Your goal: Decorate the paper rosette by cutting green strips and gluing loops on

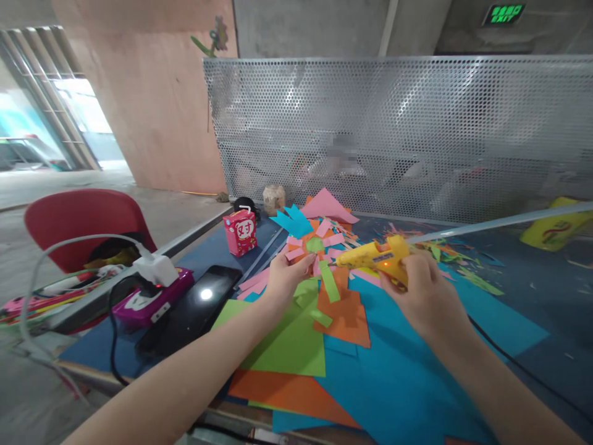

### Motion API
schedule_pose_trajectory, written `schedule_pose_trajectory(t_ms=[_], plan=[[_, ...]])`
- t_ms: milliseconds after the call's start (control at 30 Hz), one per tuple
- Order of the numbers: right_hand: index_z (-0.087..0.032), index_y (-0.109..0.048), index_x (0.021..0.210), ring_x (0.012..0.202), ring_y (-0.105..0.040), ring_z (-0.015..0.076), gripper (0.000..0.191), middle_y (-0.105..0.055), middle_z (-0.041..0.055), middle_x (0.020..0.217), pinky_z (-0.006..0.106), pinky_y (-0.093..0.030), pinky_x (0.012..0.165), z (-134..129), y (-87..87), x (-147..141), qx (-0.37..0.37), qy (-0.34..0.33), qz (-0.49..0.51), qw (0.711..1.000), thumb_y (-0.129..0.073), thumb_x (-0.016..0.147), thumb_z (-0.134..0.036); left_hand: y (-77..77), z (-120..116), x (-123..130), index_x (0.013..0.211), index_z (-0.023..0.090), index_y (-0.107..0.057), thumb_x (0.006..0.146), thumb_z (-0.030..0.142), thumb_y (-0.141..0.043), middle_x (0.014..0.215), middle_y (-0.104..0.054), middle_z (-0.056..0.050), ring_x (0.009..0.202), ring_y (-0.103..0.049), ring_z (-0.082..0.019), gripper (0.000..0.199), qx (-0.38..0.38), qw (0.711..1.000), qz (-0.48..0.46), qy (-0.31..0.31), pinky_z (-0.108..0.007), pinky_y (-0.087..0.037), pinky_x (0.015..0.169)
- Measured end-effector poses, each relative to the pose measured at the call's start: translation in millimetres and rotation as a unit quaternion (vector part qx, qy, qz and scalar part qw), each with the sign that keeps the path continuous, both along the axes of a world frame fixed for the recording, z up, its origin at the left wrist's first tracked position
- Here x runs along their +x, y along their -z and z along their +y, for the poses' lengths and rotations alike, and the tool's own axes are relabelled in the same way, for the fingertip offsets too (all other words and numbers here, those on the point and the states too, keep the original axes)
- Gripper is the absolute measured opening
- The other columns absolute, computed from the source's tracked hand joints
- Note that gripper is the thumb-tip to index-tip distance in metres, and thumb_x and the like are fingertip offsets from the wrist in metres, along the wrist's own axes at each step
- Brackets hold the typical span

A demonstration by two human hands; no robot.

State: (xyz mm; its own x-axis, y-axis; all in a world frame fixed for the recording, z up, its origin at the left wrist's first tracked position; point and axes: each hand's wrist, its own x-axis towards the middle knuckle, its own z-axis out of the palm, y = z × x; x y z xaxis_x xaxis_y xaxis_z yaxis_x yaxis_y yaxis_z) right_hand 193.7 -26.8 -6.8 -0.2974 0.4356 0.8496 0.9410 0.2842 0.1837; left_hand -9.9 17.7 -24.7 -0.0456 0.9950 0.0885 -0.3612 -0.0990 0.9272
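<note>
My right hand (428, 293) is wrapped round a yellow hot glue gun (365, 254) with a small orange light on its body. The gun's nozzle points left, close to the fingers of my left hand (288, 272). That hand pinches the edge of a paper flower (315, 245) with a green round centre and pink petals about it. Whether the nozzle touches the flower, I cannot tell. Just below lie a green paper strip (330, 283), an orange paper piece (345, 315) and a green sheet (290, 346). A large blue sheet (403, 371) spreads beneath my right arm.
At the left stand a pink drink carton (241, 233), a black phone (194, 306) and a purple power strip (152, 300) with a white charger. A perforated metal screen (393, 136) closes the back. Paper scraps (479, 278) lie right, near a long pale rod (504, 221).
</note>
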Motion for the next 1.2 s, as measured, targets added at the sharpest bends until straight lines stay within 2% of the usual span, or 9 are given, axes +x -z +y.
schedule_pose_trajectory(t_ms=[100,267,400,633,833,1000,1200], plan=[[-0.021,-0.031,0.073,0.064,-0.055,0.0176,0.019,-0.052,0.0077,0.078,0.024,-0.041,0.044,-3.0,0.0,-3.9,0.008,-0.018,-0.017,1.0,-0.049,0.077,-0.025,0.1,-0.6,-0.9,0.079,0.011,-0.062,0.058,0.025,-0.069,0.073,-0.065,-0.006,0.06,-0.058,-0.014,0.026,0.001,1.0,0.008,0.008,-0.028,-0.047,0.06],[-0.02,-0.034,0.076,0.076,-0.057,0.0203,0.014,-0.054,0.012,0.089,0.025,-0.044,0.048,-5.2,0.8,-6.8,0.004,-0.024,-0.042,0.999,-0.048,0.079,-0.02,0.4,0.4,-1.0,0.077,0.012,-0.061,0.057,0.024,-0.07,0.071,-0.065,-0.005,0.057,-0.057,-0.012,0.025,0.007,1.0,-0.006,0.002,-0.027,-0.047,0.059],[-0.021,-0.033,0.074,0.065,-0.056,0.0172,0.017,-0.053,0.0074,0.079,0.023,-0.041,0.044,-4.9,-3.1,-2.8,0.022,-0.001,-0.039,0.999,-0.05,0.078,-0.023,0.8,1.7,-0.9,0.076,0.012,-0.062,0.056,0.023,-0.071,0.068,-0.065,-0.004,0.054,-0.056,-0.011,0.025,0.002,1.0,-0.013,-0.002,-0.026,-0.046,0.055],[-0.02,-0.033,0.074,0.061,-0.055,0.0156,0.018,-0.052,0.007,0.078,0.022,-0.04,0.042,-3.9,-2.9,-1.2,0.021,-0.008,-0.031,0.999,-0.049,0.078,-0.026,-1.7,0.4,0.9,0.077,0.012,-0.062,0.053,0.023,-0.072,0.071,-0.066,-0.005,0.055,-0.058,-0.012,0.028,-0.018,1.0,-0.007,-0.01,-0.028,-0.048,0.056],[-0.019,-0.034,0.076,0.069,-0.057,0.0192,0.018,-0.052,0.0094,0.082,0.023,-0.042,0.042,-2.5,-1.2,-4.6,0.009,-0.033,-0.026,0.999,-0.052,0.077,-0.023,-0.2,1.9,2.2,0.069,0.012,-0.061,0.051,0.022,-0.073,0.058,-0.062,-0.001,0.047,-0.055,-0.01,0.025,-0.037,0.999,0.001,-0.018,-0.025,-0.047,0.052],[-0.019,-0.035,0.077,0.074,-0.058,0.0215,0.016,-0.053,0.0108,0.084,0.024,-0.044,0.044,-1.7,-1.3,-5.1,0.009,-0.037,-0.024,0.999,-0.051,0.077,-0.02,1.4,1.9,1.5,0.077,0.011,-0.062,0.052,0.024,-0.073,0.076,-0.067,-0.008,0.061,-0.063,-0.018,0.031,-0.032,0.999,0.0,0.022,-0.032,-0.051,0.062],[-0.018,-0.036,0.079,0.078,-0.058,0.0224,0.013,-0.055,0.0131,0.087,0.026,-0.047,0.05,-0.2,-1.5,-4.3,0.03,-0.035,-0.033,0.998,-0.049,0.079,-0.02,3.2,3.7,1.4,0.079,0.012,-0.062,0.055,0.02,-0.072,0.08,-0.068,-0.007,0.064,-0.064,-0.017,0.027,-0.035,0.999,-0.004,0.019,-0.029,-0.052,0.061]])
